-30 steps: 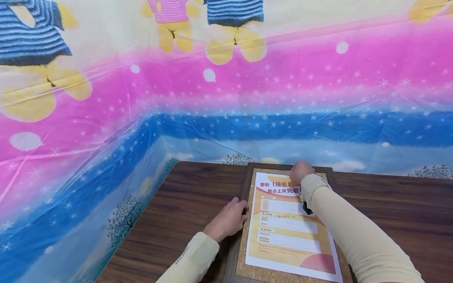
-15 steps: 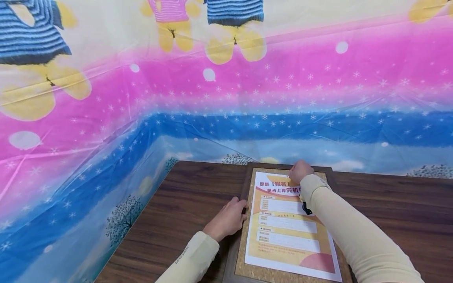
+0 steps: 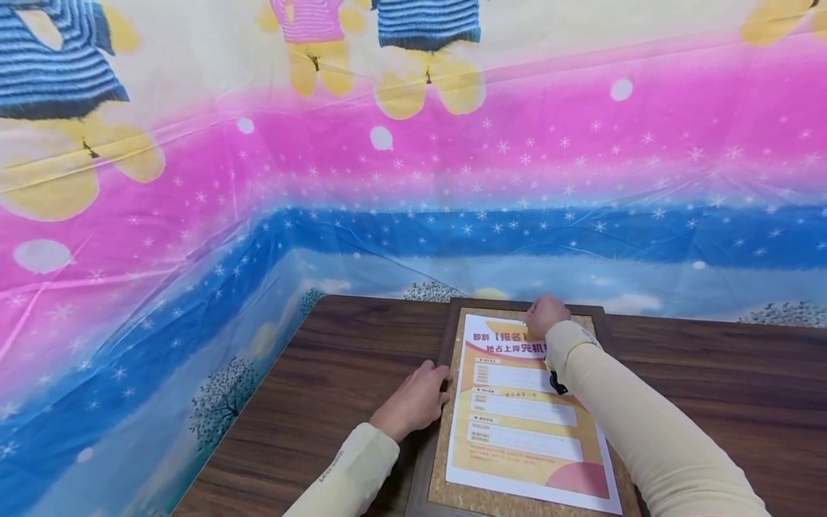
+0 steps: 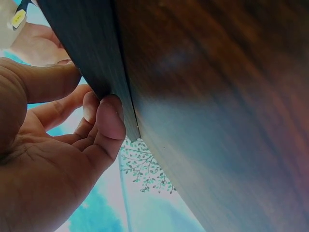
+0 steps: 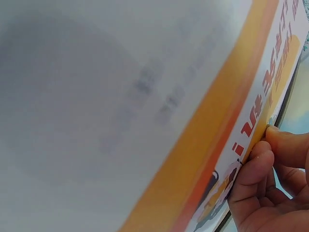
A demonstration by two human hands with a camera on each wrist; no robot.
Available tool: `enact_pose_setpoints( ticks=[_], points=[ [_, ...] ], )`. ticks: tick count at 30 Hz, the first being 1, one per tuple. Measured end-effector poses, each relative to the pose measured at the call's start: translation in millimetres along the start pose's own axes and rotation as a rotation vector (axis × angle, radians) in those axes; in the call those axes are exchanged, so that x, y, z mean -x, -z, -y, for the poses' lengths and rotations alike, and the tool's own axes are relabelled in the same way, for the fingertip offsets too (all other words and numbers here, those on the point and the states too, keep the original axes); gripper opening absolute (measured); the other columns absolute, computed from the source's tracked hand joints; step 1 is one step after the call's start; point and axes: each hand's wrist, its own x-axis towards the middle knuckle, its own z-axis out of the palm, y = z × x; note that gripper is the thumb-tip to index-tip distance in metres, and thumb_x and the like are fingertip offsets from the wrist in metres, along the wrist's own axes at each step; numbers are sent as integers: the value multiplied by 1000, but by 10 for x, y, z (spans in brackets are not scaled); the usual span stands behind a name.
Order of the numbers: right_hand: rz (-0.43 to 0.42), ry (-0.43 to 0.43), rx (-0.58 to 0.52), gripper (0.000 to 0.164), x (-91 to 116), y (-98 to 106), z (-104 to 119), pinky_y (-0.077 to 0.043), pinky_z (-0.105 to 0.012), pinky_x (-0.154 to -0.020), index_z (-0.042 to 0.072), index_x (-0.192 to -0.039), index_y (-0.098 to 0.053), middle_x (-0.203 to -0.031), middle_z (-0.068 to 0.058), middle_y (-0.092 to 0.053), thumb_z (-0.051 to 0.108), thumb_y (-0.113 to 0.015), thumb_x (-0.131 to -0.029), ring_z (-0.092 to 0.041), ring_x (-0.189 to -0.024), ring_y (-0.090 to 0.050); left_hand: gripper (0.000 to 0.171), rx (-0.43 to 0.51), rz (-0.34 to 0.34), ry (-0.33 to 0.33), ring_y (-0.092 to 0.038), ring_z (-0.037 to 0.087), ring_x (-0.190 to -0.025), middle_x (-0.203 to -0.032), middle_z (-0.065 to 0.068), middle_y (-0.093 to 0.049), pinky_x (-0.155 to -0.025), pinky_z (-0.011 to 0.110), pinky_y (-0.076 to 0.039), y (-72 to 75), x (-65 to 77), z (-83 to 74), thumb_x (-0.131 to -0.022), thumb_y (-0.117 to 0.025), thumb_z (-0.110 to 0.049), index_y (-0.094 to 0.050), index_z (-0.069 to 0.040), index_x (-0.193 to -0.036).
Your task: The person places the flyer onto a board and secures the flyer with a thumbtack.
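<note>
A dark wood-framed cork board (image 3: pixel 446 492) lies on the table, with a printed sheet (image 3: pixel 517 445) in yellow, red and white over its cork. My left hand (image 3: pixel 413 402) grips the frame's left side; in the left wrist view its curled fingers (image 4: pixel 110 118) and thumb meet the frame's edge (image 4: pixel 91 53). At the sheet's top my right hand (image 3: pixel 548 316) has its fingers curled. The right wrist view shows thumb and fingertips (image 5: pixel 258 166) pinched together against the printed sheet (image 5: pixel 203 159), round a tiny pin-like thing mostly hidden by them.
The brown wooden table (image 3: pixel 323 359) extends to both sides of the board. Behind it and along the left hangs a patterned cloth (image 3: pixel 491 158) in pink, blue and cream, reaching the table's back edge. The right sleeve (image 3: pixel 665 438) crosses the board's right side.
Both hands keep the same places on the board and sheet. The whole head view has shifted only very slightly.
</note>
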Motion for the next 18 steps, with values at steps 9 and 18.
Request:
enact_pose_setpoints(
  ticks=[9,18],
  points=[
    [-22,-14,14,17,58,9,-11,-45,-44,-72,3,-82,-64,-83,-13,-61,15,-58,-93,-31,-81,-56,30,-1,3,-17,-48,14,-73,-97,6,-50,-62,27,-43,-23,-12,-34,-90,-65,-9,-59,-6,-120],
    [-42,-49,0,20,90,-24,-22,-46,-41,-63,3,-74,-62,-73,-12,-61,7,-54,-92,-29,-72,-58,29,2,3,-34,-48,14,-73,-97,6,-50,-61,27,-42,-46,-24,-39,-91,-64,-9,-60,-5,-119]
  ],
)
